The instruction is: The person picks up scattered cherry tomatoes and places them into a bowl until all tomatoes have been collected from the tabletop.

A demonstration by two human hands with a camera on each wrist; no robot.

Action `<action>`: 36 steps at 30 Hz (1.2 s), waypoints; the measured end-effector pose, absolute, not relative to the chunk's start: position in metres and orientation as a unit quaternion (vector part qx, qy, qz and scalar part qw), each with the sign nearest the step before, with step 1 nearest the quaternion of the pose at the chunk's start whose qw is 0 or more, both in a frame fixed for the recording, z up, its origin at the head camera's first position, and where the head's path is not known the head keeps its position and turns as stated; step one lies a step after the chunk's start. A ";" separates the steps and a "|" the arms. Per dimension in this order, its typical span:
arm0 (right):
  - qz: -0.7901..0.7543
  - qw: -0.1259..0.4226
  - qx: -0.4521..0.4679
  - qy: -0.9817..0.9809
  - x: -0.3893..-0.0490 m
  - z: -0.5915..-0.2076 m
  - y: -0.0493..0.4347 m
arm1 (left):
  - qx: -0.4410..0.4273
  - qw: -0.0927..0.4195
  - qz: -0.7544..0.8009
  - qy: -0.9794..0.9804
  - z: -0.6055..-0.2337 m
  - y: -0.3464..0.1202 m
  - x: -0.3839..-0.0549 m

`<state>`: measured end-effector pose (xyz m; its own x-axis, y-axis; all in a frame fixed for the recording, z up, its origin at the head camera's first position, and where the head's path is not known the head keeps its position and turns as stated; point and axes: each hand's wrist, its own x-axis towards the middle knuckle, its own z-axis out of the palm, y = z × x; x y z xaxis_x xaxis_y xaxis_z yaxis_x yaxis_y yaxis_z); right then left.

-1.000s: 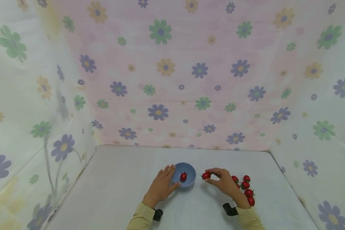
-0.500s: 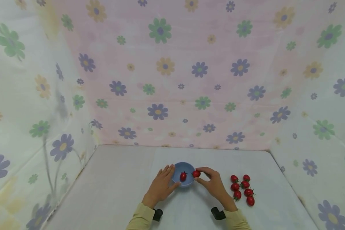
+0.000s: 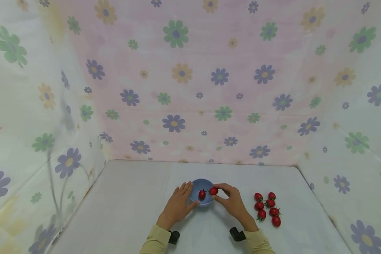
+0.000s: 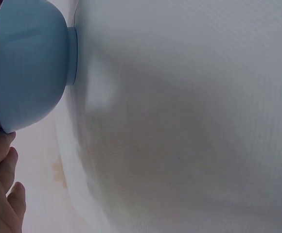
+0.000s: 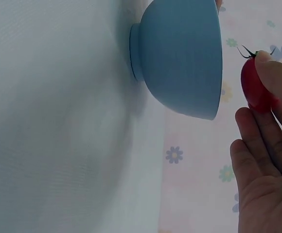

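A small blue bowl (image 3: 199, 184) stands on the white-covered table with one cherry tomato (image 3: 201, 195) inside. My left hand (image 3: 177, 204) rests against the bowl's left side, its fingers straight, with fingertips and thumb spread along the rim. Between thumb and fingertips, my right hand (image 3: 234, 204) pinches a second cherry tomato (image 5: 255, 87) at the right rim. Its green stem end points toward the bowl in the head view. From the right wrist, this tomato shows just above the rim of the bowl (image 5: 185, 58), the other fingers loosely extended below it.
Several more cherry tomatoes (image 3: 259, 206) lie in two loose rows to the right of my right hand. A flower-patterned cloth wall (image 3: 190, 106) rises behind the table (image 3: 139, 197) and on both sides. Black camera mounts (image 3: 237, 234) sit at the wrists.
My right hand has moved left with its cherry tomato, from beside the bowl to over its right rim. My left hand has stayed on the bowl.
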<state>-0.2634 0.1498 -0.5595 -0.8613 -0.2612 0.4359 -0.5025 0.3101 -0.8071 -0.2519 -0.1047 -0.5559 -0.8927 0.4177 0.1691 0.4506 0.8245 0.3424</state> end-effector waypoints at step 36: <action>0.542 0.092 0.240 -0.800 -0.262 -0.560 0.143 | -0.229 0.049 -0.192 -0.953 -0.555 -0.104 -0.250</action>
<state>-0.2622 0.1433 -0.5601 -0.8684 -0.2841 0.4065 -0.4828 0.2970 -0.8238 -0.2497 -0.1039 -0.5547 -0.8900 0.4182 0.1818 0.4560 0.8209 0.3438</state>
